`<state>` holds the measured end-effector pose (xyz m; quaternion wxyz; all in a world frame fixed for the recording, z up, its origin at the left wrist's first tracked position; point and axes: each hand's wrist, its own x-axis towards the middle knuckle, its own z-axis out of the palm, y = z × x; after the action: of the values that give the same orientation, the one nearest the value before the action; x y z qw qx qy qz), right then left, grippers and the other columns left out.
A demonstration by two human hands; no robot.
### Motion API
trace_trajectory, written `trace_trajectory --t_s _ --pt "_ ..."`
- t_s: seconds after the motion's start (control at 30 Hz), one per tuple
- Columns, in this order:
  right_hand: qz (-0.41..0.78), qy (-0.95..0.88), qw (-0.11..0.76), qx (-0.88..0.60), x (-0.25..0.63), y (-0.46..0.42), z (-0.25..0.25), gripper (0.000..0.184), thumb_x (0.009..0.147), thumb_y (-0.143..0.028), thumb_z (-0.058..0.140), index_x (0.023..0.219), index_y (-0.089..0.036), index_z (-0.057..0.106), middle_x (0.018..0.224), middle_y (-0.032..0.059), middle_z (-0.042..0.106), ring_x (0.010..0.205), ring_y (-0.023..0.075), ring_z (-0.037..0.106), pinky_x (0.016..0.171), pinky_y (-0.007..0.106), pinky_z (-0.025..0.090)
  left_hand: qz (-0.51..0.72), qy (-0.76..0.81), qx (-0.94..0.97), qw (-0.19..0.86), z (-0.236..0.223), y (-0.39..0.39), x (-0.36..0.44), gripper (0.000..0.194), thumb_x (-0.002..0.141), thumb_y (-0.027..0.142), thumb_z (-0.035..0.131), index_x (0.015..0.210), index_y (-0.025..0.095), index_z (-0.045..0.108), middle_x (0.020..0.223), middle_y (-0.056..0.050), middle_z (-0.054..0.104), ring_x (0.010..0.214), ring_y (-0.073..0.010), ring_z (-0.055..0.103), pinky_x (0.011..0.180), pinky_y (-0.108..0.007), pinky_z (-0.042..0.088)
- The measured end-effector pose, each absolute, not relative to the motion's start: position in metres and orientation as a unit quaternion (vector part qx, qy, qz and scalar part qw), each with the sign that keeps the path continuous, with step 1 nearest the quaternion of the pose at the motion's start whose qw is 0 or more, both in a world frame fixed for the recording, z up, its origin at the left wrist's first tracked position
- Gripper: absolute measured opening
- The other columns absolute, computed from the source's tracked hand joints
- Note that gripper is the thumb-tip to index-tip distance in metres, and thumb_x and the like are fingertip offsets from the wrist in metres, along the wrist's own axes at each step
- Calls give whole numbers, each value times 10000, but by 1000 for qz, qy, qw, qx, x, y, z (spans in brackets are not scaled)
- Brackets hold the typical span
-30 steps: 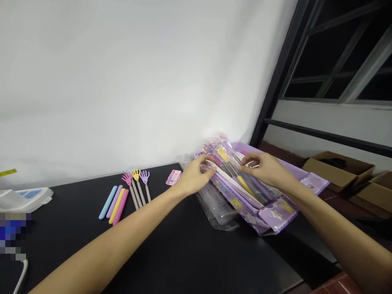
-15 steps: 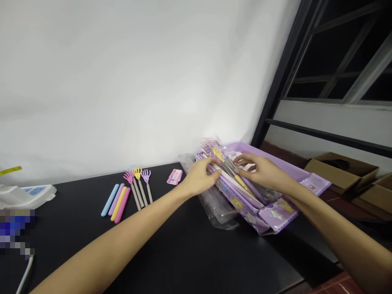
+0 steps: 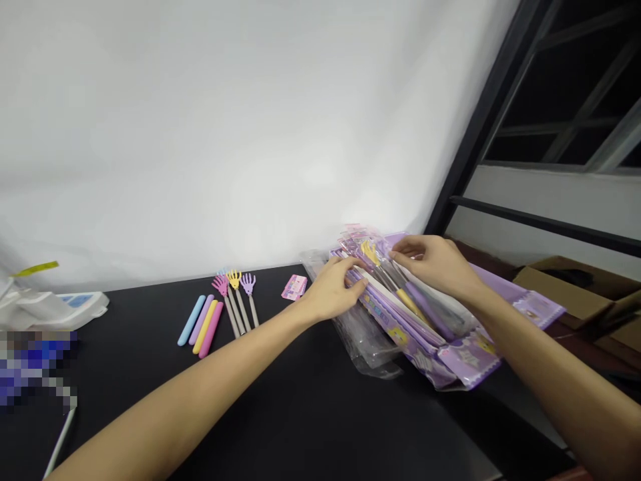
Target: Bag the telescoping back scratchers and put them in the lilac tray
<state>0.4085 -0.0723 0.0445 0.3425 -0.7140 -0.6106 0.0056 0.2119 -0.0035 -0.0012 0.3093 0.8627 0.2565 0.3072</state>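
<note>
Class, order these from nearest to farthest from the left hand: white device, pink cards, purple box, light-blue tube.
1. Purple box, right at the left hand.
2. Pink cards, just left of it.
3. Light-blue tube, farther left.
4. White device, far left.

The white wall [image 3: 300, 147] is bright, with its whitest glow near the middle and soft gray shade toward the left and right. The tabletop [image 3: 310, 407] is very dark, with a dull, pale shine at its near right edge. On the far right, the window [image 3: 565, 100] is almost black and the cardboard box [image 3: 561, 287] sits in dim light. Small white shiny spots show on the clear plastic [image 3: 368, 344]. The print on the pink cards [image 3: 294, 287] is too small to read. Big blocky squares hide a patch at the near left. Things lean and stretch toward the sides.
</note>
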Motion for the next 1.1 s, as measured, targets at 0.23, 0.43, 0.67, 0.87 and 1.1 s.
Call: trace_trajectory --t_s 0.23,0.43,0.67,0.87,1.1 --pt "79 -670 397 -622 362 -58 72 240 848 -378 620 807 -163 718 732 47 739 680 180 688 646 274 494 286 258 873 300 13 2 189 274 908 225 524 1126 144 669 1112 -95 685 856 -177 649 811 -318 530" --pt "129 -688 410 -585 306 -36 90 182 846 -312 644 771 -154 695 736 52 741 638 144 669 606 242 477 263 298 865 308 33 14 137 254 919 276 505 1031 148 694 999 -68 734 833 -177 664 732 -276 514" --pt "200 -659 421 -590 251 -8 64 171 872 -284 599 855 -136 681 709 68 735 570 127 640 564 223 471 220 366 879 213 33 23 65 262 914 329 490 878 176 701 734 -18 692 663 -153 614 631 -259 441" --pt "247 -741 242 -575 229 16 44 122 732 -136 609 806 -141 706 712 60 741 622 166 677 548 226 476 112 410 898 113 37 30 0 205 882 326 530 828 191 675 676 -11 651 618 -149 579 582 -251 385" --pt "215 -768 190 -572 200 22 18 132 679 -111 593 765 -181 664 593 -1 686 574 138 638 537 215 434 -15 495 868 24 30 45 -31 161 849 276 549 962 193 628 961 -101 700 854 -237 651 699 -304 438"
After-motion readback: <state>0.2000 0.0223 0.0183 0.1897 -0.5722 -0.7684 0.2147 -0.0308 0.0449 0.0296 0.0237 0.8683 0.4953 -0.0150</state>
